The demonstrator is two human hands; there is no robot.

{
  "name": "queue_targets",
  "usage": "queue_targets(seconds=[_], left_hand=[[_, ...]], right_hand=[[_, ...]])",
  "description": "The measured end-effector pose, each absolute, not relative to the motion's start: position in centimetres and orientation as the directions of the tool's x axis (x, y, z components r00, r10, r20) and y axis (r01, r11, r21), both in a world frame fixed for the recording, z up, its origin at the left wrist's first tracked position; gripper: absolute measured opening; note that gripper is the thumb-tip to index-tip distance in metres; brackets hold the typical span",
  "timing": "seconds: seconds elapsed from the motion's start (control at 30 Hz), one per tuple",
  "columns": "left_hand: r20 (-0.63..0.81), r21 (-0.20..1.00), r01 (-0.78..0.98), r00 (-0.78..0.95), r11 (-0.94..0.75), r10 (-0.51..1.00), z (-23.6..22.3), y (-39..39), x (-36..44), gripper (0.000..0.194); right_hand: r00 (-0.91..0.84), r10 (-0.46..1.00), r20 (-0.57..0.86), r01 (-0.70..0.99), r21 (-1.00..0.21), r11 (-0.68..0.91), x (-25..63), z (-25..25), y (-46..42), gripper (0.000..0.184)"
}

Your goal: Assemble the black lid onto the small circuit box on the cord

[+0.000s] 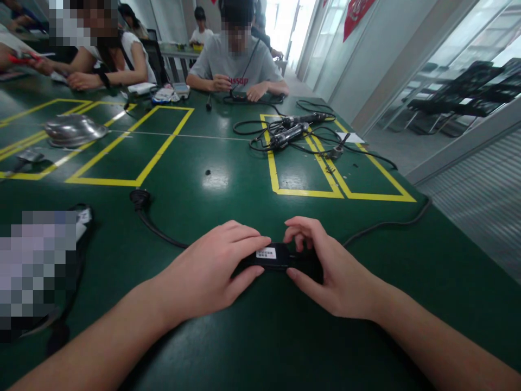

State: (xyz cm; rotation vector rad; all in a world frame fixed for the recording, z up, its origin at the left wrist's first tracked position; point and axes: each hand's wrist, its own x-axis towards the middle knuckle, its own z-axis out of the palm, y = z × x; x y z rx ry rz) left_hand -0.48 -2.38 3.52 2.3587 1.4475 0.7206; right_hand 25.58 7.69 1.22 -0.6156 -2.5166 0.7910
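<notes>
I locate the black box between both hands, low over the tabletop, well inside its right edge. Long axis: left to right, roughly across the line of the forearms. Left hand: closed on the left end, thumb at the near side, fingers over the far side. Right hand: curled about the right end, thumb and fingers apart; I cannot tell whether it grips. I judge the left hand nearer, by its overlap. The right-hand cord leads toward the tabletop's right edge.
</notes>
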Motion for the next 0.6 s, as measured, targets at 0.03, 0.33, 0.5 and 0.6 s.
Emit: queue_targets(seconds=[0.03, 0.33, 0.5, 0.6], left_hand=[[0.242, 0.482, 0.746, 0.391, -0.46, 0.888, 3.44, -2.39, -0.38, 0.04], [0.232, 0.491, 0.757, 0.363, -0.431, 0.902, 2.7, -2.18, -0.24, 0.041], [0.228, 0.509, 0.747, 0.363, -0.428, 0.904, 2.73, -2.19, -0.47, 0.044], [0.22, 0.515, 0.743, 0.366, -0.426, 0.904, 2.87, -2.13, -0.54, 0.047]], right_hand=[[-0.819, 0.513, 0.257, 0.281, -0.601, 0.749, 25.51, 1.28, 7.71, 0.062], [-0.854, 0.473, 0.217, 0.273, -0.587, 0.762, 24.78, 1.71, 7.79, 0.026], [-0.846, 0.474, 0.244, 0.261, -0.584, 0.768, 24.84, 1.7, 7.75, 0.024], [-0.848, 0.471, 0.243, 0.258, -0.588, 0.767, 24.83, 1.8, 7.75, 0.023]])
